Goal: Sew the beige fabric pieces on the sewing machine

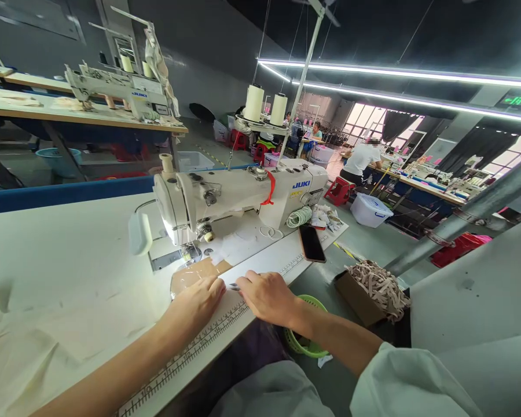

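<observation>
My left hand (198, 302) lies flat, fingers together, on a beige fabric piece (193, 274) that runs under the presser foot (190, 253) of a white Juki sewing machine (238, 196). My right hand (267, 296) rests beside it at the table's front edge, fingers curled round a small dark metal tool whose tip shows by the thumb. A printed ruler strip (208, 333) runs along the table edge under both hands.
A phone (311, 242) lies on the table right of the machine, near a coil of white cord (299, 216). A green basket (306, 341) sits by my lap, a box of beige strips (375, 288) beside it. Other workers sit at far tables.
</observation>
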`<state>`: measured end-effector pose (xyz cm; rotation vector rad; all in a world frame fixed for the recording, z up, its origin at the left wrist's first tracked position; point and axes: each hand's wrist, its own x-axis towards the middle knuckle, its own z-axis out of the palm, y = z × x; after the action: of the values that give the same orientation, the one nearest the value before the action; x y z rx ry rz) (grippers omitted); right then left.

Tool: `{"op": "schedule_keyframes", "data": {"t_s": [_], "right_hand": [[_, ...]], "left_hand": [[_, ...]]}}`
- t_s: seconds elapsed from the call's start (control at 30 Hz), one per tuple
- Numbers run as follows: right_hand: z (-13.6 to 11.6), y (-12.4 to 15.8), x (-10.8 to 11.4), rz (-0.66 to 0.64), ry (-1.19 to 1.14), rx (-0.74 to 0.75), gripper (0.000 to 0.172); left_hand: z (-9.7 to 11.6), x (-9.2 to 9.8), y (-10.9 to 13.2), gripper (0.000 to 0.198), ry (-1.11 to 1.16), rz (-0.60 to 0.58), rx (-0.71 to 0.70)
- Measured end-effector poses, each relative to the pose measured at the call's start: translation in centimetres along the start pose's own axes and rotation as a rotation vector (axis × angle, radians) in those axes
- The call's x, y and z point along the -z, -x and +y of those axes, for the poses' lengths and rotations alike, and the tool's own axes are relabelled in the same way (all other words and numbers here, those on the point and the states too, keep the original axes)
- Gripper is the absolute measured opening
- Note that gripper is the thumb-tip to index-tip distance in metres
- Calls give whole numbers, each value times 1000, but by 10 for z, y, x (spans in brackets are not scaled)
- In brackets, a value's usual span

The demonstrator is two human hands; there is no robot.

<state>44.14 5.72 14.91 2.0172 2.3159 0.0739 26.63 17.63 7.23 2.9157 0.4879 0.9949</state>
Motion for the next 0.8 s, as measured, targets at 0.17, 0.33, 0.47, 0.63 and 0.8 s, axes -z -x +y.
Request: {"op": "schedule_keyframes", "data": {"t_s": [0.17,0.33,0.47,0.63,0.8], "right_hand": [[20,5,-5,7,-33,-52,21],[73,-1,-16,164,-29,-283,30],[86,-5,-30,417,-119,-217,37],[56,15,-53,468,-736,105,34],[60,34,-59,396,-1323,-226,56]], "left_hand": [[4,11,-6,43,-103,17,-59],[14,31,-14,39,-314,98,-225],[19,37,-14,25,-336,169,-341],[24,38,-16,27,-179,234,-392],[23,51,-21,23,-179,155,-397]]}}
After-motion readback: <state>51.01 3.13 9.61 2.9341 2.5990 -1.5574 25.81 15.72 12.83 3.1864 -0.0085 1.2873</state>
